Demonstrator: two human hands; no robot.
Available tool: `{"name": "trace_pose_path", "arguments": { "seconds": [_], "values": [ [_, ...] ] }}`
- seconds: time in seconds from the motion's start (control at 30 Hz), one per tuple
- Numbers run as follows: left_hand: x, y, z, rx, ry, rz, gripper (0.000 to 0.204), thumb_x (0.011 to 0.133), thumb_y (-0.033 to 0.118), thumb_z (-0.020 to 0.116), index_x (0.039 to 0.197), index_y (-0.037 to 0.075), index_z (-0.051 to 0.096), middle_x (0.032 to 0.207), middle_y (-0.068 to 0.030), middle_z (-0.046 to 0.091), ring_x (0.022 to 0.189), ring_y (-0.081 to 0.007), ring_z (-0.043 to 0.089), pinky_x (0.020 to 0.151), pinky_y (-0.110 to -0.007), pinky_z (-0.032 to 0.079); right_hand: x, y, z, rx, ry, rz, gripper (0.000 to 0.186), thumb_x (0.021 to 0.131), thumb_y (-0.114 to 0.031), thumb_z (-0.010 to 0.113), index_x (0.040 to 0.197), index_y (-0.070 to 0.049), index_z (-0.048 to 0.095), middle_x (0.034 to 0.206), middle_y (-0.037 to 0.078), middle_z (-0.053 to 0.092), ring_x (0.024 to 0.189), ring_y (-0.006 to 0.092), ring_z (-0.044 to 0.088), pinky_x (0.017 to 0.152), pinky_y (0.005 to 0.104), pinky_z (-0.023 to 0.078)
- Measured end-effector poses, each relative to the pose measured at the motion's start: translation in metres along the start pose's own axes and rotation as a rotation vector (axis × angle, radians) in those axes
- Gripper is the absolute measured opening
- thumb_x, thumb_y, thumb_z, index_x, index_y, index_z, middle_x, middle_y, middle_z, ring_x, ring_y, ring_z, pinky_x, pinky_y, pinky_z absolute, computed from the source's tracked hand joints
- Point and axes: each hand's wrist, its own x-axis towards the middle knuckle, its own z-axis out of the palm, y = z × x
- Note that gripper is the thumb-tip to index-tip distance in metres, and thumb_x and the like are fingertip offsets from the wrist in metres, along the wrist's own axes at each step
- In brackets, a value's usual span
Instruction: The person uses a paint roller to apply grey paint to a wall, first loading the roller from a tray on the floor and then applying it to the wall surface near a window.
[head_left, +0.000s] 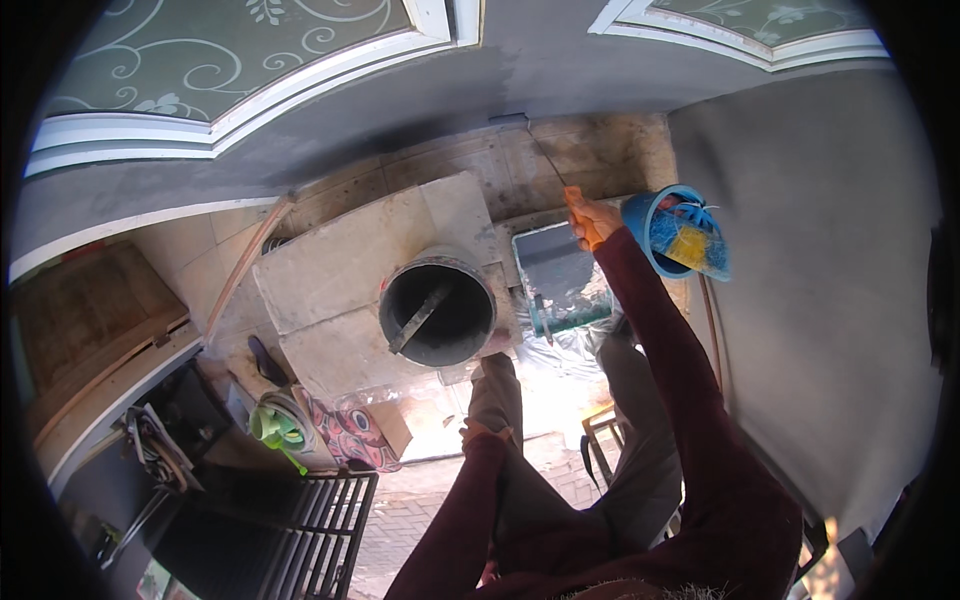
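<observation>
My right hand (592, 218) is closed round the orange handle of a paint roller (545, 152). Its thin metal rod reaches away to a small roller head low on the grey wall (400, 90), where the paint looks darker. Below that hand lies a paint tray (542, 318) with a green rim and grey paint inside. Left of the tray stands a bucket (480, 350) of dark grey paint, a flat stick (420, 318) slanting across it. My left hand (482, 432) rests on my left leg, fingers loosely laid and holding nothing I can see.
A blue bucket (632, 212) with a yellow and blue bag-like item stands by the right wall. Large slabs (330, 275) lie under the paint bucket. Left are a wooden strip (245, 262), a green container (270, 425) and a dark slatted rack (335, 520). White-framed windows (260, 115) sit above.
</observation>
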Motion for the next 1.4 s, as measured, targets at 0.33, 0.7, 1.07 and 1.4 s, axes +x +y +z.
{"name": "trace_pose_path", "arguments": {
  "seconds": [0.33,0.7,1.07,1.4],
  "values": [
    [0.001,0.002,0.004,0.03,-0.02,0.001,0.108,0.054,0.048,0.077,0.133,0.004,0.018,0.127,-0.0197,0.035,0.109,-0.0321,0.048,0.086,-0.039,0.046,-0.13,-0.067,0.038,0.042,-0.074,0.005,0.026,0.083,-0.027,0.057,0.096,-0.006,0.053,0.073,0.004,0.053,0.051,0.0085,0.049,0.037,0.0225,0.04],
    [0.008,0.007,0.017,0.047,0.011,0.022,0.105,0.051,0.05,0.078,0.128,0.004,0.023,0.124,-0.017,0.038,0.11,-0.0284,0.048,0.085,-0.037,0.047,-0.29,-0.146,0.11,0.045,-0.026,-0.017,0.027,0.086,-0.019,0.049,0.104,0.0,0.043,0.08,0.007,0.05,0.05,0.0074,0.048,0.035,0.0186,0.042],
    [0.006,0.006,0.027,-0.049,0.015,0.01,0.102,0.048,0.046,0.082,0.124,0.005,0.027,0.122,-0.0156,0.039,0.11,-0.0293,0.047,0.087,-0.04,0.046,-0.385,-0.188,0.153,0.038,-0.026,-0.051,0.037,0.086,-0.013,0.044,0.117,0.005,0.035,0.079,0.01,0.049,0.046,0.0085,0.048,0.034,0.0195,0.045],
    [0.001,0.008,0.022,-0.018,0.011,0.043,0.101,0.049,0.046,0.081,0.123,0.004,0.027,0.121,-0.0161,0.04,0.108,-0.0292,0.049,0.086,-0.04,0.047,-0.381,-0.2,0.149,0.042,-0.057,0.01,0.041,0.084,-0.017,0.048,0.116,0.004,0.034,0.081,0.009,0.05,0.047,0.0076,0.048,0.033,0.0201,0.044]
  ]
}}
